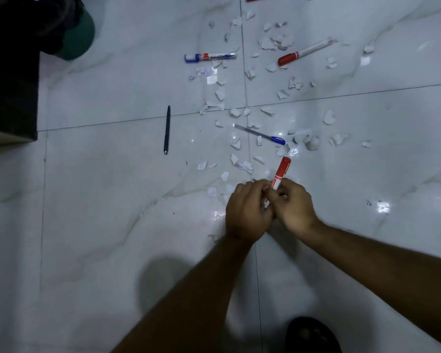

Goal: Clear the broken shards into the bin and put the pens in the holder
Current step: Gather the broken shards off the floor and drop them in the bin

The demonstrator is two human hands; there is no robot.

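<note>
Floor (112, 225): white shards (270, 43) remain scattered, none visibly cleared; no bin or holder identifiable. Four pens remain down: second red marker (306, 50), blue marker (210, 57), black pen (166, 129), blue-capped pen (261, 135). Left hand (247, 212) and right hand (294, 206) both closed around red marker (281, 171), lifted, cap outward

Shards (250, 103) crowd mid-floor; left floor (99, 200) lies open.

No text could be read. The blue marker (210, 57) on the floor and the red marker (280, 173) held in the hands both carried printed labels, but the lettering was too small and blurred.
</note>
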